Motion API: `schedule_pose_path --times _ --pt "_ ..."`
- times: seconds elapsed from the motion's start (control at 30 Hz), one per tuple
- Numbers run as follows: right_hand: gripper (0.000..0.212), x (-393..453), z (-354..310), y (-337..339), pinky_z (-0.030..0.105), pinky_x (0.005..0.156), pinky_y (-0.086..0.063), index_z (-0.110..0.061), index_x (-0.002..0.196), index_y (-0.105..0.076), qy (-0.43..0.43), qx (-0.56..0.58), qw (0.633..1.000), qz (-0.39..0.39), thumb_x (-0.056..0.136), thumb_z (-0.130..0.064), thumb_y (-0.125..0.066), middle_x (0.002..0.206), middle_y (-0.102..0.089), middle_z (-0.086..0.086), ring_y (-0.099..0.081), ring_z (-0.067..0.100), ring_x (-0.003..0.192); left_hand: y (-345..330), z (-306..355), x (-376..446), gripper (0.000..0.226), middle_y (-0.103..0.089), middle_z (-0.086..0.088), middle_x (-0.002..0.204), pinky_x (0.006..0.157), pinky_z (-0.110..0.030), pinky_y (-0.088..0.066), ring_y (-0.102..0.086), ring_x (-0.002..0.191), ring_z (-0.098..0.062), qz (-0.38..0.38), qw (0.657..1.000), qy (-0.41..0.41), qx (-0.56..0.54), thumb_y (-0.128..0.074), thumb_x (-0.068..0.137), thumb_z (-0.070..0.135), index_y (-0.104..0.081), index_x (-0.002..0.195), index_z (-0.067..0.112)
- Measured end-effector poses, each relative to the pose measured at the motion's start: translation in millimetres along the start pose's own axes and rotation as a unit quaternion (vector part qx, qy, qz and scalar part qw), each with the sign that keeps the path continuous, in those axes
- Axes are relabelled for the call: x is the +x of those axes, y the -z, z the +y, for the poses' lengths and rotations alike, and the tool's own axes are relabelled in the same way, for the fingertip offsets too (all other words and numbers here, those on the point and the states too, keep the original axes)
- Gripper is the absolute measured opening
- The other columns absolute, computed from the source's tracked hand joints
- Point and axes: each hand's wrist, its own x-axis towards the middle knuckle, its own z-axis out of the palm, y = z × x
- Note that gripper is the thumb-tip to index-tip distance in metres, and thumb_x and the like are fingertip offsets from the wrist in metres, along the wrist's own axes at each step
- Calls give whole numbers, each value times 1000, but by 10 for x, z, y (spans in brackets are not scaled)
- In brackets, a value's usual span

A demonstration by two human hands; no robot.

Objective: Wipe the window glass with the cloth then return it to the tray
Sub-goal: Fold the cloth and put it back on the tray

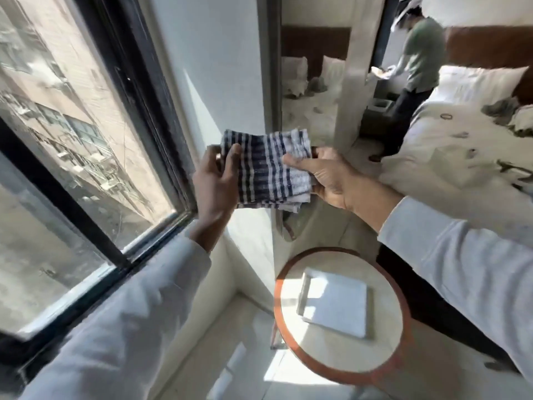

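Observation:
A folded cloth [266, 168] with navy and white stripes is held up in front of me between both hands. My left hand [215, 183] grips its left edge, thumb on the front. My right hand [328, 177] pinches its right edge. The window glass [78, 116], in a black frame, is on the left, and the cloth is to the right of it, apart from the pane. Below the hands, a flat white tray [337, 304] lies on a round table, with nothing on it.
The round table [291, 339] has a reddish-brown rim and stands in the corner under the window sill. A tall mirror [311, 90] leans on the wall behind the cloth. A bed [461, 145] with white bedding fills the right side, and another person [415, 70] stands beside it.

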Motion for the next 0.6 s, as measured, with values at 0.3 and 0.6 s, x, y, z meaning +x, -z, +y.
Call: schedule_pose_path --times 0.3,0.6 --pt "11 -232 2393 1660 30 59 -66 -12 91 -80 -128 8 975 182 87 -11 -90 89 -87 10 -83 20 72 -1669 -1778 -1397 23 -74 28 91 77 -21 -57 -71 88 7 -147 975 129 101 -57 107 57 -66 106 35" --pt "7 402 5116 2583 43 96 -62 -10 104 -79 -237 -101 942 215 98 -14 -78 109 -84 16 -78 34 103 -2657 -4409 -2254 17 -73 15 108 82 -10 -50 -70 103 -16 -251 924 229 177 -55 113 43 -63 120 29"
